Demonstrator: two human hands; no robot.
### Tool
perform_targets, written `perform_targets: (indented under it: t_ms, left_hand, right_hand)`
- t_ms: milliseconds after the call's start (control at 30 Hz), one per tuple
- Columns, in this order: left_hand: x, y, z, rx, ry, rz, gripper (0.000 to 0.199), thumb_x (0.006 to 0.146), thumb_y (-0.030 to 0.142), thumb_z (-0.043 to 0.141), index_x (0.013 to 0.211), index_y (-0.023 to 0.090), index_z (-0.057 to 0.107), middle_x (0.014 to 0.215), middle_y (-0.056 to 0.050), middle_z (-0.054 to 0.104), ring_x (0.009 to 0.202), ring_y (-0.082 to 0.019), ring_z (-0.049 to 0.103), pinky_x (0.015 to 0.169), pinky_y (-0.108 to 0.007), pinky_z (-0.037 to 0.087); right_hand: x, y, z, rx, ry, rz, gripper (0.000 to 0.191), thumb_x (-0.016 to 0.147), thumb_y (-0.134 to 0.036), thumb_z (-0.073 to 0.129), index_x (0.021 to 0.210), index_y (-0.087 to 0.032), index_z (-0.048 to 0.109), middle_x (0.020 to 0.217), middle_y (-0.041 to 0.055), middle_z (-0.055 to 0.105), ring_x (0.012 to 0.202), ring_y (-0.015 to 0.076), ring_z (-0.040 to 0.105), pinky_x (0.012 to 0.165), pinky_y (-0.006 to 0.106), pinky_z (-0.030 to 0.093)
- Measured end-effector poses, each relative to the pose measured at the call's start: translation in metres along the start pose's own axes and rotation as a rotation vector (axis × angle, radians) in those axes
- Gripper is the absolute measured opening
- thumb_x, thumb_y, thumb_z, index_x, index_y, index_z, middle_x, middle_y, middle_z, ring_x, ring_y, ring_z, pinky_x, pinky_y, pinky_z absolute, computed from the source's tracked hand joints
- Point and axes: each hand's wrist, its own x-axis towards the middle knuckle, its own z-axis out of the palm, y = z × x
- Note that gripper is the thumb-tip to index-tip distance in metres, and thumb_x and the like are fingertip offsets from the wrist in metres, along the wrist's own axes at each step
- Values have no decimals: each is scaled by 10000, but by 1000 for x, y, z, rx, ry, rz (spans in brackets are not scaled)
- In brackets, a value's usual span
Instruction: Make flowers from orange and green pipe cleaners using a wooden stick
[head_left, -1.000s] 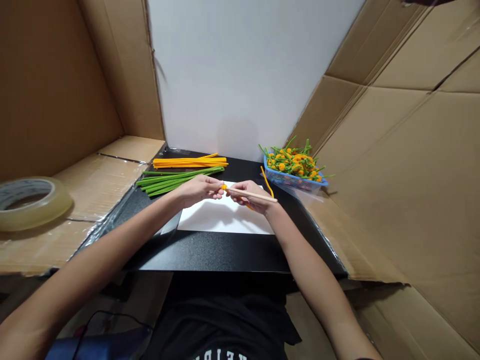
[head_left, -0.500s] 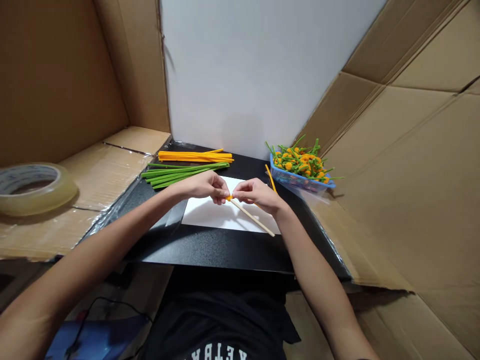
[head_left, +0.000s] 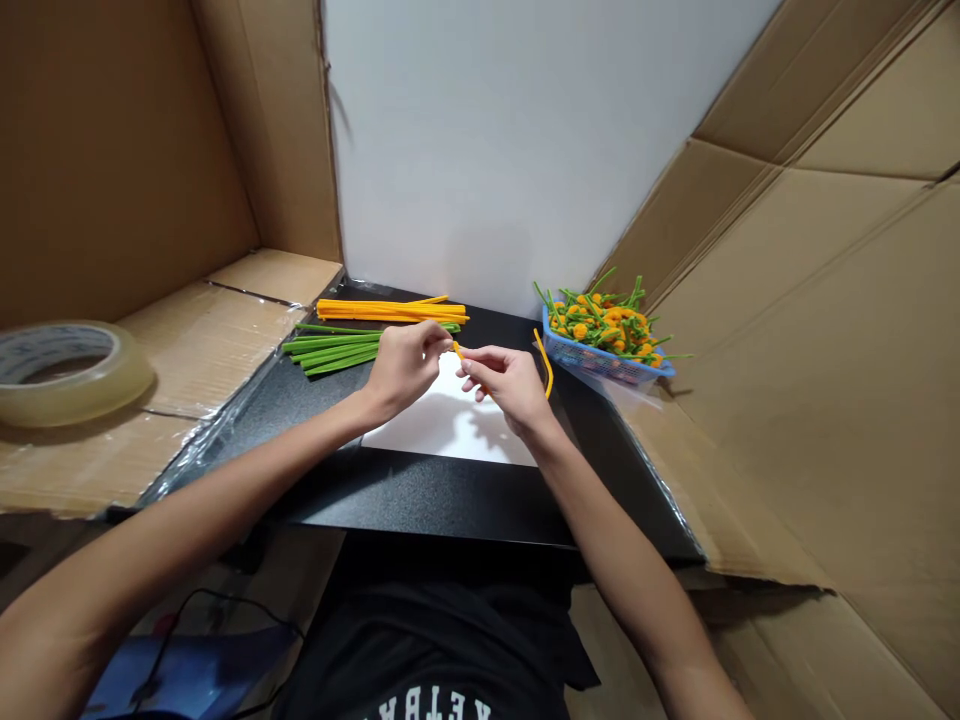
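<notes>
My left hand [head_left: 411, 368] and my right hand [head_left: 508, 382] are raised over a white sheet [head_left: 435, 425], fingertips almost meeting. Between them is a short orange fuzzy piece [head_left: 458, 350], pinched by both. The wooden stick seen earlier is hidden or out of sight. Left of the hands lie green fuzzy stems [head_left: 330, 350], partly covered by my left hand, with a bundle of orange stems [head_left: 390, 311] behind them. A bent orange stem [head_left: 545, 365] curves beside my right hand.
A blue basket [head_left: 600, 362] heaped with orange and green fuzzy pieces stands at the back right of the black table [head_left: 420, 495]. A large tape roll [head_left: 112, 385] lies on cardboard at the left. Cardboard walls rise on both sides.
Both hands have moved up a little, and my left hand has turned with its back more toward the camera. The wooden stick between them no longer shows.
</notes>
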Motion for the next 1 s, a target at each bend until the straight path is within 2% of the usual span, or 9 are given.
perform_targets:
  t_ms: [100, 167, 267, 333, 467, 567, 700, 833, 1000]
  left_hand:
    - [2, -1, 2, -211, 46, -143, 172, 851, 261, 593, 795, 140, 702, 706, -40, 705, 640, -140, 628, 649, -252, 487]
    - [7, -4, 1, -388, -10, -246, 187, 831, 296, 622, 772, 130, 687, 683, -47, 689, 631, -145, 627, 640, -262, 495]
    - [16, -11, -3, -585, -214, -360, 208, 794, 318, 671, 727, 121, 661, 651, -54, 664, 600, -133, 601, 628, -267, 491]
    - [21, -13, -9, -640, -386, -382, 249, 792, 353, 686, 699, 126, 644, 636, -51, 644, 574, -117, 566, 603, -260, 471]
    - [23, -10, -20, -657, -737, -301, 354, 841, 477, 651, 731, 140, 649, 687, -59, 642, 599, -119, 554, 593, -262, 449]
    - [22, -7, -25, -582, -899, -213, 387, 874, 510, 610, 737, 150, 644, 675, -48, 627, 598, -125, 553, 588, -260, 435]
    - [23, -4, -29, -354, -929, -69, 354, 908, 471, 561, 748, 165, 636, 652, -17, 602, 572, -118, 517, 573, -244, 393]
    - [20, -2, -29, -98, -863, 114, 279, 941, 395, 496, 841, 186, 651, 714, -16, 621, 603, -133, 516, 585, -246, 354]
    - [12, -8, -19, 3, -834, 232, 274, 983, 362, 411, 917, 198, 620, 757, -31, 633, 670, -166, 554, 633, -259, 362]
  right_hand:
    - [0, 6, 7, 87, -9, 78, 377, 690, -429, 815, 902, -126, 742, 802, 84, 741, 637, 136, 678, 512, 209, 465]
    - [2, 9, 5, 110, -63, 145, 372, 710, -448, 810, 886, -126, 744, 784, 76, 730, 625, 117, 666, 500, 188, 437]
    - [6, 10, -5, 131, -191, 212, 377, 698, -457, 828, 874, -135, 745, 713, 30, 677, 570, 73, 585, 467, 167, 369]
    - [9, 8, -14, 134, -266, 231, 389, 686, -466, 836, 866, -134, 742, 669, 5, 630, 543, 58, 520, 458, 169, 336]
    - [10, 1, -25, 56, -343, 202, 384, 658, -468, 840, 789, -124, 731, 596, -21, 547, 505, 55, 418, 441, 193, 268]
    - [9, -3, -27, -13, -386, 168, 362, 641, -450, 843, 747, -124, 726, 568, -27, 517, 507, 61, 382, 450, 208, 230]
    - [7, -4, -28, -127, -364, 140, 347, 667, -450, 817, 732, -121, 726, 551, -26, 516, 507, 62, 360, 476, 222, 228]
    - [5, -5, -28, -251, -312, 96, 359, 681, -462, 798, 736, -113, 732, 558, -20, 533, 523, 66, 373, 502, 230, 262]
    - [2, -10, -26, -317, -289, 7, 368, 692, -476, 783, 712, -114, 720, 614, 2, 582, 587, 93, 454, 556, 239, 328]
